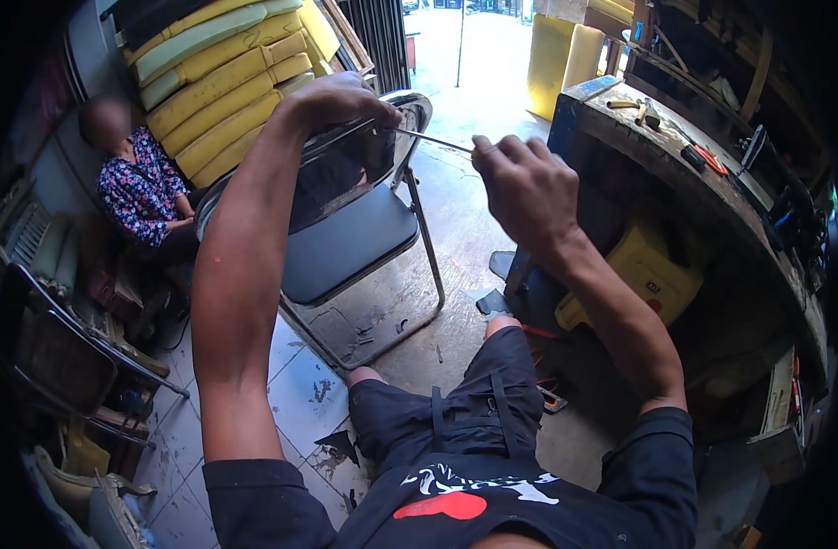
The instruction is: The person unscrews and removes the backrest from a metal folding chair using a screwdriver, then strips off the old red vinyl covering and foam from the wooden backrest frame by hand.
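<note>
A: What is held by the right hand (533, 188)?

B: A screwdriver (432, 140) is gripped there, the fist closed around its handle (only a sliver of yellow is left uncovered by the fingers). The thin shaft is pointed left, toward the backrest (421, 110) of the metal-framed folding chair (350, 245).

A: And how is the left hand (341, 101) placed?

B: It is bent at the wrist over the top of the backrest, with its fingers partly curled. Whether the shaft's tip is pinched there cannot be told.

A: Where is the chair set?

B: On the floor (469, 210), left of centre, between the arms and the far doorway.

A: What else is seen?

B: On the right, a hammer (648, 115) and an orange-handled tool (712, 160) are laid on a worn workbench (588, 89). At the far left, yellow pads (222, 96) are stacked behind a seated person (142, 188).
</note>
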Demonstrator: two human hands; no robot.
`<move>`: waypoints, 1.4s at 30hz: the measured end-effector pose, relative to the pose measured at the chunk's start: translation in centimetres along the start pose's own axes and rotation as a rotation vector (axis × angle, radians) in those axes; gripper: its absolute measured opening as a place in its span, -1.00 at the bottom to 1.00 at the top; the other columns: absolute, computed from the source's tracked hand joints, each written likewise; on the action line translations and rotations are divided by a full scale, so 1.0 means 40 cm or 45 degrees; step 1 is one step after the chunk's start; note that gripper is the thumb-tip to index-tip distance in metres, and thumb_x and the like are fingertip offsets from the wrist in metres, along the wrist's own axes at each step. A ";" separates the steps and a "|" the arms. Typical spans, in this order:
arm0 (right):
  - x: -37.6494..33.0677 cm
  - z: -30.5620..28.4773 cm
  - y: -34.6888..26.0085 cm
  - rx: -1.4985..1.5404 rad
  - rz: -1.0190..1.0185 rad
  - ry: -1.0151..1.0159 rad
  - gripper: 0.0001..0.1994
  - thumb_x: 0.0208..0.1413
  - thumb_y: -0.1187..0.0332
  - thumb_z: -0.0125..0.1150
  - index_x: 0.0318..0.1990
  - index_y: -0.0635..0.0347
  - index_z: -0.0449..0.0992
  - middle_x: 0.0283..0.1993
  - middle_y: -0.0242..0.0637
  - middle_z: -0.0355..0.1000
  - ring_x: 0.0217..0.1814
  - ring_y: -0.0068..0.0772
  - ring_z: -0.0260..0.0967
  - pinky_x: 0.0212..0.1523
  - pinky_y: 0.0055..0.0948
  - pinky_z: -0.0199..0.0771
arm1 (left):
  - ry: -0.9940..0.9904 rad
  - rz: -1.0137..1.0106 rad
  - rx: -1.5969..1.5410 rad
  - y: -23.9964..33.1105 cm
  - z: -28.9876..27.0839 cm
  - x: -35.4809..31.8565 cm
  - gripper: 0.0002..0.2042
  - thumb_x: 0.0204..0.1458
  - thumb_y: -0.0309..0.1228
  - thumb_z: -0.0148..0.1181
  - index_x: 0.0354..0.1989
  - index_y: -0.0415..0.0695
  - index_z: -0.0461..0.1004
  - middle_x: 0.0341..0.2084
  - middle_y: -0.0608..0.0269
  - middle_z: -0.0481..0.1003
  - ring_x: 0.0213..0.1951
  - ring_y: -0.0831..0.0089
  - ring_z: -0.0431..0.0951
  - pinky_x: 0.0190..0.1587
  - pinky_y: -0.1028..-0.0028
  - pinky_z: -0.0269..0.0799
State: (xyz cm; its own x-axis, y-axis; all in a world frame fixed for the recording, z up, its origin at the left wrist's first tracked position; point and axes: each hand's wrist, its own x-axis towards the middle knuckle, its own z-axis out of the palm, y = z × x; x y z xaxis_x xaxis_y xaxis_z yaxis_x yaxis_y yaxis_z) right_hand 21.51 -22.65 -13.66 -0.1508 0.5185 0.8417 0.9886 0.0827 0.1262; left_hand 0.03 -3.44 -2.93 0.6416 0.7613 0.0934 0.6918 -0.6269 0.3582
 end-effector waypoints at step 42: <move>-0.070 0.195 0.098 0.739 0.568 -0.452 -0.70 0.30 0.09 0.17 0.01 -0.06 0.70 -0.24 -0.10 0.64 -0.22 -0.03 0.62 -0.16 -0.13 0.59 | -0.548 -0.340 -0.156 0.087 0.021 0.173 -0.56 -0.07 -0.34 0.38 0.03 -0.22 0.60 -0.19 0.15 0.61 -0.16 0.40 0.53 -0.08 0.37 0.46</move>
State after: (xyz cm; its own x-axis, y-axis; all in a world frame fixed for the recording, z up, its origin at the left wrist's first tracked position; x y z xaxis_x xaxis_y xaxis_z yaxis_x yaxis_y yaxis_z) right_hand 25.77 -17.14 -19.61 0.1677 0.8380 0.5192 0.8109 0.1823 -0.5561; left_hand 7.16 -0.48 -1.83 0.5438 0.7393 -0.3971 0.8228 -0.3765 0.4257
